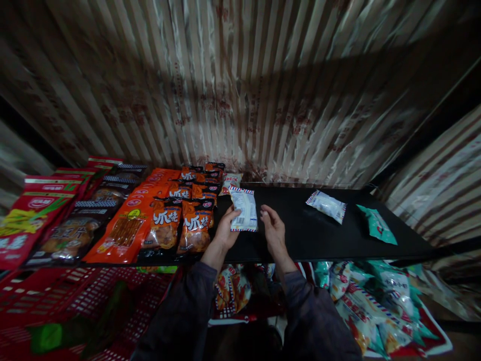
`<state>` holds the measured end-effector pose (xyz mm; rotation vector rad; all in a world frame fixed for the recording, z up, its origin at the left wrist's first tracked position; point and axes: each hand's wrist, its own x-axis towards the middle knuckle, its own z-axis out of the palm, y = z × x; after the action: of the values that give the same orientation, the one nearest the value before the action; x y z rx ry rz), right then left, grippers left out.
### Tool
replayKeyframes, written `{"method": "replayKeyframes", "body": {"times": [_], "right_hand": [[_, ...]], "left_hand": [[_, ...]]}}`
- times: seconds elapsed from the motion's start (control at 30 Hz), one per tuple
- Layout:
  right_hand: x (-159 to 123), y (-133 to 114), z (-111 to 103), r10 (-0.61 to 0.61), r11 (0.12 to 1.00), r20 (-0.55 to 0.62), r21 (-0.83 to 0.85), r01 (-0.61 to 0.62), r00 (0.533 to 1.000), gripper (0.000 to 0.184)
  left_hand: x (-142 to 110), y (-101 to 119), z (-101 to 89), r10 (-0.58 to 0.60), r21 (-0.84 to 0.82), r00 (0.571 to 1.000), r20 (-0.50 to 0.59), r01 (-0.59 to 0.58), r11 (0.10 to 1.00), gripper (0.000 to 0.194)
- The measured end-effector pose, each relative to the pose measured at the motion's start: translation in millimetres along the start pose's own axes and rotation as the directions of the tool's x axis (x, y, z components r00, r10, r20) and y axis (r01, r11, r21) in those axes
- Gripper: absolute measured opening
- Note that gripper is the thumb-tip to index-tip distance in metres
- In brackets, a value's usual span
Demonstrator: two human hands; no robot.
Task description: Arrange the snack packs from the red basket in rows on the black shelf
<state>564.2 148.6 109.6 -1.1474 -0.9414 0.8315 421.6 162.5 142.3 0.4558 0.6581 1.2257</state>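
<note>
A white snack bag (245,209) with red-and-blue striped ends is gripped at its left side by my left hand (226,226). Its printed back with a barcode faces me, above the black shelf (293,235). To the right of the bag, my right hand (273,228) is apart from it, fingers loosely curved and holding nothing. Just left of my left hand stand orange-and-black snack bags (196,225) in rows. Another pale bag (230,183) sits behind the held one. Farther right on the shelf lie a similar white bag (326,206) and a teal bag (377,224).
Large orange bags (126,225), dark bags (77,230) and red bags (33,215) fill the shelf's left. Below are a red basket (150,286) and a bin (436,321) piled with teal and white bags (391,296). Striped sheeting (233,90) hangs behind.
</note>
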Motion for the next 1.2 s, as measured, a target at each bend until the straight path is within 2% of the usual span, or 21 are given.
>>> {"method": "replayKeyframes", "body": {"times": [0.07, 0.2, 0.4, 0.6, 0.9, 1.2], "right_hand": [[2, 1, -1, 0.081, 0.996, -0.032, 0.044, -0.08, 0.996, 0.056], [2, -3, 0, 0.241, 0.957, 0.034, 0.157, -0.243, 0.97, 0.055], [-1, -9, 6, 0.335, 0.898, 0.128, 0.258, -0.357, 0.934, 0.05], [-1, -8, 7, 0.314, 0.883, 0.152, 0.315, -0.347, 0.937, 0.047], [-2, -5, 8, 0.303, 0.895, 0.173, 0.288, -0.342, 0.937, 0.046], [-4, -9, 4, 0.253, 0.938, 0.195, 0.19, -0.289, 0.948, 0.046]], "left_hand": [[-1, -1, 0.5, -0.047, -0.016, 0.998, 0.04, 0.048, 0.999, 0.044], [0, -7, 1.1, -0.111, -0.027, 0.989, 0.094, 0.114, 0.993, 0.042], [2, -12, -1.6, -0.145, -0.014, 0.983, 0.109, 0.147, 0.989, 0.043], [1, -13, -3.4, -0.069, 0.154, 0.994, 0.088, 0.055, 0.987, 0.043], [1, -10, -2.2, 0.019, 0.333, 0.998, -0.061, 0.002, 0.943, 0.052], [2, -10, -3.8, 0.021, 0.292, 0.994, -0.109, 0.012, 0.956, 0.034]]}}
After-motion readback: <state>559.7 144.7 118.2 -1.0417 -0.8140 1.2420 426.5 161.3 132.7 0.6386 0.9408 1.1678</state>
